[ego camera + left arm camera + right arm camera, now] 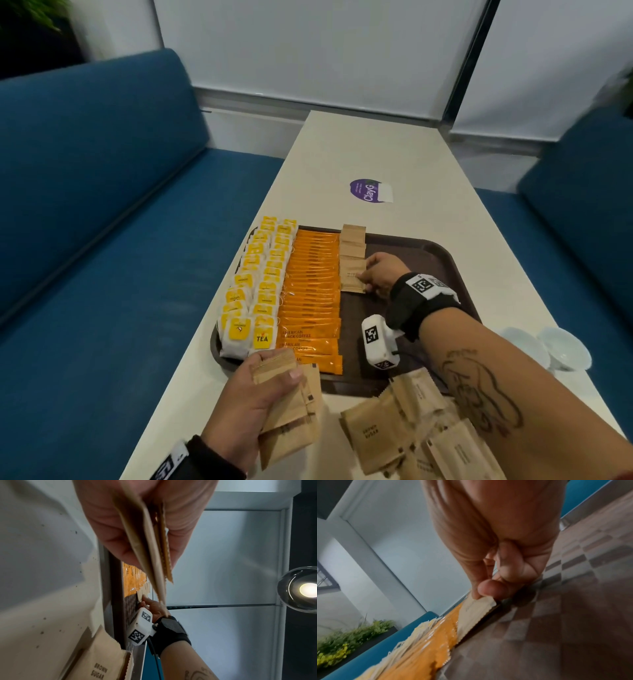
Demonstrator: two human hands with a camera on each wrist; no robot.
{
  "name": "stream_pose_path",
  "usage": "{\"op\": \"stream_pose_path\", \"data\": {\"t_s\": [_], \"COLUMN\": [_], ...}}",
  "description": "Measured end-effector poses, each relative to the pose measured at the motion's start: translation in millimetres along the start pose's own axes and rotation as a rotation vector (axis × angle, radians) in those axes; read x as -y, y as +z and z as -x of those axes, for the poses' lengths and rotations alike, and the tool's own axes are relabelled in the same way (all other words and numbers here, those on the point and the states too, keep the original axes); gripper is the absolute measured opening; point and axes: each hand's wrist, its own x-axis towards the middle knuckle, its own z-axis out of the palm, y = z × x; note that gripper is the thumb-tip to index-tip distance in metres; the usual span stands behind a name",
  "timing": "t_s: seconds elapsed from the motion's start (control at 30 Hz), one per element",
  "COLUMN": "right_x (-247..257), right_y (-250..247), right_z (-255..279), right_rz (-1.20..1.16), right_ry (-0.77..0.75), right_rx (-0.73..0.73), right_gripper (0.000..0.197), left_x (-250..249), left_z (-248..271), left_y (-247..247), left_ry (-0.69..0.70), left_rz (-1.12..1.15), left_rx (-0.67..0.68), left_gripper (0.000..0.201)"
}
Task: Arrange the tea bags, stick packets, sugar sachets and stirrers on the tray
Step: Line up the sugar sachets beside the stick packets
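Head view, desk: long and pale, running away from you between blue benches; it carries everything, so judge places by its edges.
Tray: dark brown, at the desk's near end and hard against its left edge; you fill it in columns from its left side, which leaves the bare right part for what comes next.
Tea bags: two overlapping rows along the tray's left edge, shingled so each yellow label shows.
Stick packets: one orange column just right of the tea bags, lapped the same way.
Loose sugar sachets: a brown heap on the desk at its near edge, just off the tray, close enough to feed either hand.
Sachet column: started from the tray's far edge beside the sticks; it reaches about halfway down.
Left hand: your grip is wrapped round a fanned stack of sachets above the tray's near left corner, held ready as stock, I judge.
Right hand: fingertips pinch the nearest sachet of the column, seemingly squaring it up.
Stirrers: none visible.
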Motion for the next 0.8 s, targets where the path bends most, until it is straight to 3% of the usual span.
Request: {"op": "stream_pose_path", "data": {"t_s": [0.27, 0.4, 0.5, 0.6, 0.67, 0.73, 0.8], "right_x": [6, 14, 12, -11, -29, -45, -58], "right_y": [4, -9, -12, 3, 18, 31, 42], "right_z": [-7, 38, 102, 158, 182, 197, 207], "right_rz": [0.215, 0.204, 0.181, 0.19, 0.117, 0.013, -0.109], "right_ry": [0.054, -0.211, -0.337, -0.293, -0.25, -0.249, -0.272], "right_rx": [-0.045, -0.074, 0.156, 0.446, 0.562, 0.549, 0.442], "right_gripper": [0.021, 0.029, 0.033, 0.043, 0.052, 0.051, 0.042], "left_x": [4, -1, -6, -9, -10, -9, -6], "left_z": [-2, 1, 1, 0, 2, 4, 7], "left_y": [4, 6, 11, 20, 26, 31, 35], "left_ry": [0.006, 0.034, 0.072, 0.123, 0.154, 0.181, 0.187], "left_rz": [-0.024, -0.003, 0.05, 0.11, 0.152, 0.175, 0.175], "left_rx": [-0.018, 0.01, 0.012, -0.017, -0.023, -0.03, -0.022], "left_gripper": [0.051, 0.045, 0.037, 0.036, 0.031, 0.028, 0.027]}}
